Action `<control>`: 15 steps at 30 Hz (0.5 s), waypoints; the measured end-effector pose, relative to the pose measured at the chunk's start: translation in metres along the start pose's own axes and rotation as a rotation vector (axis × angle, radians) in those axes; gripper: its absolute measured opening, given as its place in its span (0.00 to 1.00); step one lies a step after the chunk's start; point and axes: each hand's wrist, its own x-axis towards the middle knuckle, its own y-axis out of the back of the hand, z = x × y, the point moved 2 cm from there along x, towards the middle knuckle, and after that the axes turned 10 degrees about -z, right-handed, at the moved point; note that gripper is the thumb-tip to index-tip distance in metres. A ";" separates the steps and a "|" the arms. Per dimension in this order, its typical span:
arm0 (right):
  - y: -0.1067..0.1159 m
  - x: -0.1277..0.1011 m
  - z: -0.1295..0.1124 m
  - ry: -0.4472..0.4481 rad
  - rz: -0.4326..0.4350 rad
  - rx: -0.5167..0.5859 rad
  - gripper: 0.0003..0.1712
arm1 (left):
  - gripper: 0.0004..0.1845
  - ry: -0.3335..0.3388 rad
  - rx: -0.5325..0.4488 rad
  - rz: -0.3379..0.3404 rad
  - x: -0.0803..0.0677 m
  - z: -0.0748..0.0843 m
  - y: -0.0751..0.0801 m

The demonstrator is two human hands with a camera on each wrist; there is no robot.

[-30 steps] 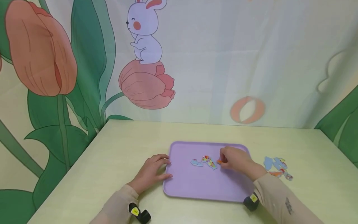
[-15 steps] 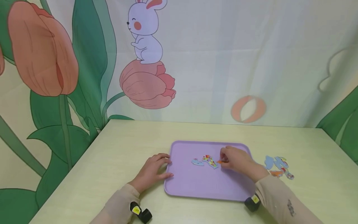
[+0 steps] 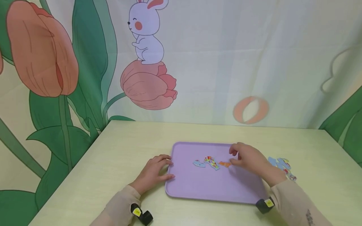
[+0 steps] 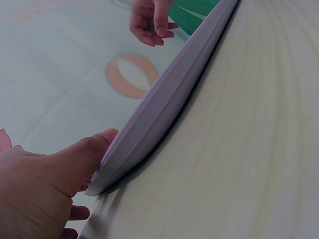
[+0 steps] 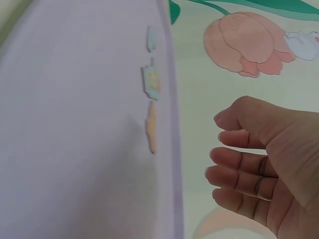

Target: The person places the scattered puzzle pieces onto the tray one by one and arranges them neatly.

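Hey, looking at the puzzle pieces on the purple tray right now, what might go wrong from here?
The orange piece lies loose by the right hand; a brush could shift it from the colourful piece. The left hand touches the tray edge, so a nudge might jolt all three pieces. The spare pieces sit partly hidden behind the right wrist.

The person's right hand (image 3: 250, 158) covers part of the loose blue printed puzzle pieces (image 3: 284, 168) lying just beyond it; their prints are too small to read.
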 end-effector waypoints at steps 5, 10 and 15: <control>0.011 -0.012 0.001 0.023 0.054 0.002 0.11 | 0.23 -0.008 0.005 0.004 0.001 0.000 -0.001; 0.024 -0.025 0.003 0.029 0.092 0.012 0.10 | 0.23 -0.002 0.004 0.002 0.002 0.001 0.001; 0.030 -0.036 0.006 0.013 0.100 0.017 0.12 | 0.23 0.008 0.007 -0.005 0.000 0.002 0.002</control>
